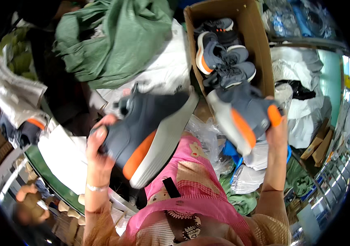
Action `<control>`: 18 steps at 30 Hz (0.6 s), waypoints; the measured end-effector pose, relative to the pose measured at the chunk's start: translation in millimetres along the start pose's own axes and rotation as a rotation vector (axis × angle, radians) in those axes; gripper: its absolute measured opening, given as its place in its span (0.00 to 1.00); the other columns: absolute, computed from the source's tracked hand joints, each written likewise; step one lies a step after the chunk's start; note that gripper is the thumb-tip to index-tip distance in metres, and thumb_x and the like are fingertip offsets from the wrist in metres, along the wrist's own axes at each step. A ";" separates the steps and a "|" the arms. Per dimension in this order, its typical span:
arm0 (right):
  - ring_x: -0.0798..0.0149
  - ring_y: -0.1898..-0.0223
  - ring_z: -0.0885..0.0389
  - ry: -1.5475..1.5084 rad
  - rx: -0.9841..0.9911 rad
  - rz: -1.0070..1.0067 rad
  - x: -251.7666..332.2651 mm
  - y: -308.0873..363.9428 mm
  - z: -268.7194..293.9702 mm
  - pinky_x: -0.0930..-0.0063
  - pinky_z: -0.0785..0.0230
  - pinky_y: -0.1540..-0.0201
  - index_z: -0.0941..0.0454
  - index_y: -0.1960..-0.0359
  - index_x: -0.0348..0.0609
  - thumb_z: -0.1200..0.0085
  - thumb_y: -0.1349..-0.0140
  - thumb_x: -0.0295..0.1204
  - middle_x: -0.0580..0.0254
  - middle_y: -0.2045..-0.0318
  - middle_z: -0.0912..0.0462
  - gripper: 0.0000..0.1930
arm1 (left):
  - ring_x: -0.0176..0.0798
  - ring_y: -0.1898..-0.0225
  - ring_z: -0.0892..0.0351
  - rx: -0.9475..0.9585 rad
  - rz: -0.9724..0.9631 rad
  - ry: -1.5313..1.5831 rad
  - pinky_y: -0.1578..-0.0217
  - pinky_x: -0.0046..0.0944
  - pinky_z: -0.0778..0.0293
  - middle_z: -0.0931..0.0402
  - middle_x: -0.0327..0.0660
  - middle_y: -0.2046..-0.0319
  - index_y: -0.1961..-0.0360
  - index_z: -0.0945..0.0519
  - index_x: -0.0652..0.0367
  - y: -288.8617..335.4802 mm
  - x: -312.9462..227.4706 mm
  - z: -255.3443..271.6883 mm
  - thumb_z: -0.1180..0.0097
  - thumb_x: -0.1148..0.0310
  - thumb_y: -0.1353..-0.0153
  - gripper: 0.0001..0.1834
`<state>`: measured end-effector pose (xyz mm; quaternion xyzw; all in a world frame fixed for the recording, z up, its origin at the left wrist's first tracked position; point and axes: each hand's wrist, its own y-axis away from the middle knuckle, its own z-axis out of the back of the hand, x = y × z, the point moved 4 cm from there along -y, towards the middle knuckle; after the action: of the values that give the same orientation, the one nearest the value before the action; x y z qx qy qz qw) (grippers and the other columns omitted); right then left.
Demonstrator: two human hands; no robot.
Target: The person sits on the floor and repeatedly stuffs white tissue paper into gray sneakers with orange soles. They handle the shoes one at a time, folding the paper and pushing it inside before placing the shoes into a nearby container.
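My left hand (101, 143) is closed on the heel end of a dark grey sneaker (136, 129) with an orange patch and a thick pale sole. That shoe is tilted, its toe pointing up and right. In my right hand (276, 127) is a matching sneaker (246, 106), gripped at its orange-marked end and slightly blurred. The two shoes are apart, both held up in front of me. Just beyond the right-hand shoe stands an open cardboard box (261, 45) with several similar grey sneakers (224, 57) piled inside.
Green sacking (117, 41) and a white sack (171, 61) lie at the far left. Clear plastic bags (203, 135) and a stack of white sheets (248, 176) sit below the right-hand shoe. At left are white sheets (64, 156) over a green edge; another person (31, 205) is at lower left.
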<state>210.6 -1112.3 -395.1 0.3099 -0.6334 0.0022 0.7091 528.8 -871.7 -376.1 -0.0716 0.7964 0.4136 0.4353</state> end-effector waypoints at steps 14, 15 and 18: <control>0.53 0.45 0.29 -0.631 1.054 -0.216 77.0 234.2 -363.9 0.57 0.42 0.38 0.34 0.43 0.39 0.56 0.34 0.47 0.51 0.46 0.28 0.26 | 0.32 0.90 0.42 -0.899 -0.768 0.083 0.90 0.33 0.49 0.42 0.36 0.91 0.87 0.40 0.56 490.2 -58.7 231.0 0.44 0.48 0.51 0.26; 0.50 0.42 0.31 -0.594 0.964 -0.283 80.9 272.4 -401.7 0.52 0.44 0.36 0.35 0.41 0.40 0.58 0.33 0.47 0.49 0.43 0.30 0.26 | 0.31 0.87 0.40 -1.030 -0.881 0.033 0.89 0.31 0.45 0.40 0.37 0.89 0.85 0.43 0.54 526.1 -53.5 247.5 0.48 0.48 0.43 0.27; 0.50 0.45 0.30 -0.403 1.053 -0.291 57.4 341.7 -508.6 0.51 0.43 0.40 0.34 0.42 0.41 0.56 0.36 0.48 0.47 0.45 0.30 0.27 | 0.30 0.71 0.31 -1.726 -1.043 -0.329 0.66 0.29 0.30 0.34 0.36 0.73 0.70 0.32 0.59 617.8 -32.0 290.2 0.51 0.56 0.39 0.16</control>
<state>543.0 -633.7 -197.1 0.6989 -0.6204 0.1602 0.3179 439.3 -270.2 -64.4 -0.6411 0.0267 0.6100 0.4649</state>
